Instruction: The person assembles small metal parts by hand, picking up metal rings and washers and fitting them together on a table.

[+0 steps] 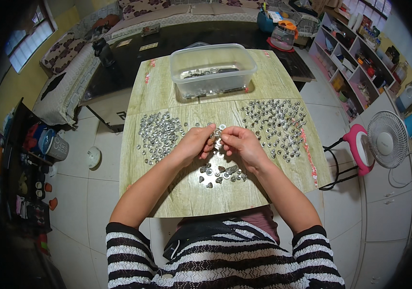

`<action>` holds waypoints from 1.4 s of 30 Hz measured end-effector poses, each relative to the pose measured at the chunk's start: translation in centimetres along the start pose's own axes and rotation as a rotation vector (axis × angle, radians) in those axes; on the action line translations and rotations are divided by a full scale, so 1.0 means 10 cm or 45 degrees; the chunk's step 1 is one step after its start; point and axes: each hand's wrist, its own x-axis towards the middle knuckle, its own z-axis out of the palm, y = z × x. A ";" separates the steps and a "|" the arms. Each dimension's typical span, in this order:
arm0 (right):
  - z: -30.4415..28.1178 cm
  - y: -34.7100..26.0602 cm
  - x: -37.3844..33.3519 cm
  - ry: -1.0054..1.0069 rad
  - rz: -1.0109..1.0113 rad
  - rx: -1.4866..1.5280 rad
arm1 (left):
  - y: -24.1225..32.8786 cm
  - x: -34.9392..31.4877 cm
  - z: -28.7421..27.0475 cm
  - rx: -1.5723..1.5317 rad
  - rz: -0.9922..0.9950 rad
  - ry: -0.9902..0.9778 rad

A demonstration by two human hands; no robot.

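Note:
Over the middle of the wood-patterned table [184, 202], my left hand [197, 142] and my right hand [245, 147] meet with fingertips almost touching. Both are closed in a pinch around small metal parts; a shiny round washer-like piece [222, 127] shows at the fingertips, and the rest is partly hidden by the fingers. Just below them lie several dark, stubby metal pieces [219, 180] mixed with flat washers [209, 171]. To the left spreads a heap of small silver ring-shaped parts [160, 135]. Small metal studs with round bases [277, 123] are scattered on the right.
A clear plastic box [182, 86] with metal parts inside stands at the table's far side. Behind is a dark, glossy table [186, 33] with a bottle [103, 52]. To the right are a pink-backed chair [358, 149], a white fan [387, 137] and shelves [345, 58].

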 end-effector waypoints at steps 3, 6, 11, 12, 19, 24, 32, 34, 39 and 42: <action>-0.01 -0.01 0.00 0.064 -0.007 0.024 | -0.01 -0.01 -0.05 0.017 -0.034 0.047; -0.09 -0.04 0.03 0.147 -0.044 -0.103 | 0.07 -0.02 -0.12 0.147 0.113 0.176; -0.11 -0.22 0.09 0.249 -0.305 -1.247 | 0.11 0.04 -0.43 0.814 0.432 0.373; -0.10 -0.23 0.10 0.252 -0.306 -1.248 | 0.11 0.06 -0.46 0.913 0.502 0.442; -0.11 -0.25 0.13 0.249 -0.295 -1.523 | 0.11 0.13 -0.54 1.255 0.614 0.607; -0.12 -0.26 -0.06 0.236 -0.441 -1.496 | 0.09 0.18 -0.59 1.488 0.635 0.620; -0.29 -0.19 -0.63 0.339 -0.493 -1.309 | 0.10 0.13 -0.63 1.381 0.602 0.539; -0.38 -0.16 -0.78 0.438 -0.518 -1.316 | 0.09 0.12 -0.61 1.301 0.663 0.521; -0.64 -0.07 -1.08 0.594 -0.704 -1.512 | 0.18 -0.08 -0.52 1.277 0.740 0.512; -0.84 0.00 -1.29 0.834 -0.740 -1.708 | 0.19 -0.19 -0.40 1.286 0.738 0.508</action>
